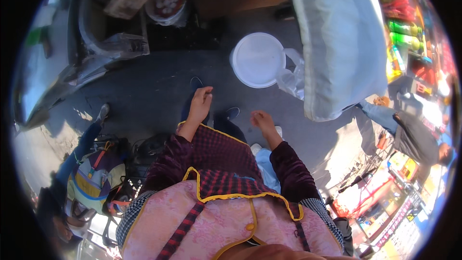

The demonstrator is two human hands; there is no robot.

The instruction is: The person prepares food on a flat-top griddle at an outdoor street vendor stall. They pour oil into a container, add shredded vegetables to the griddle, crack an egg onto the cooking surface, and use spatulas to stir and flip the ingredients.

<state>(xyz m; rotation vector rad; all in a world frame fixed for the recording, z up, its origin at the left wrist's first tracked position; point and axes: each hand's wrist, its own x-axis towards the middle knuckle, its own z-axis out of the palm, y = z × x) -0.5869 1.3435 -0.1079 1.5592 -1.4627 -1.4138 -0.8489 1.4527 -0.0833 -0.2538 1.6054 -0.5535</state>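
Note:
My left hand (201, 104) hangs in front of my checked apron (223, 148) with its fingers loosely bent and nothing in it. To the right, my right hand (263, 121) is held in the air, its fingers curled and slightly blurred; no object shows in it. Ahead of both hands, a round white bucket with a lid (258, 60) stands on the dark pavement (155, 90). Clear plastic wrapping (293, 76) lies against the bucket's right side. Neither hand touches it.
A large pale padded cover (343, 50) hangs at the right. Farther left sit a clear plastic-lined tub (168, 3) and a dark vehicle-like frame (108, 47). People stand on both sides, one beside a multicoloured bag (95, 175). Stalls with bottles (406, 34) line the right.

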